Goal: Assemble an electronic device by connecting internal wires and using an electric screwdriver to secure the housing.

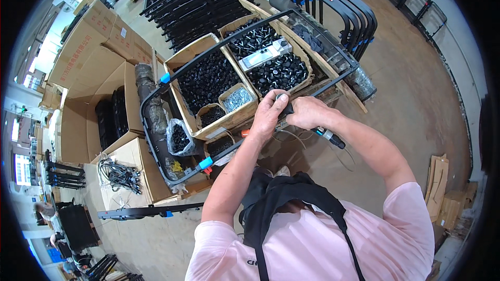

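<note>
The person wears a soft pink cotton-like shirt (359, 234) under a black cloth apron (276, 198). Two bare hands meet at the near edge of one black tubular frame (250, 33), a rounded rectangle bearing two blue wraps toward its left end. The left hand (271, 110) is nearly closed, thumb and fingers pinching one small, dark, rounded piece (282, 97). The right hand (307, 113) is curled into a fist around one cylindrical tool (329, 137), whose smooth black and grey end juts below the wrist; a thin hose (341, 160) hangs near it.

Inside the frame's outline stand two cardboard bins. The left bin (229, 123) is heaped with lumpy black pieces and two smaller boxes, one of shiny silver fasteners (237, 99). The right bin (302, 84) holds glossy round-headed black parts, too many to count, with one flat white-and-grey device (265, 55) across them. One clear, crinkled bag (179, 138) sits left.

Farther left gapes one large open carton (78, 125); beyond rises a stack of black racks (203, 0).
</note>
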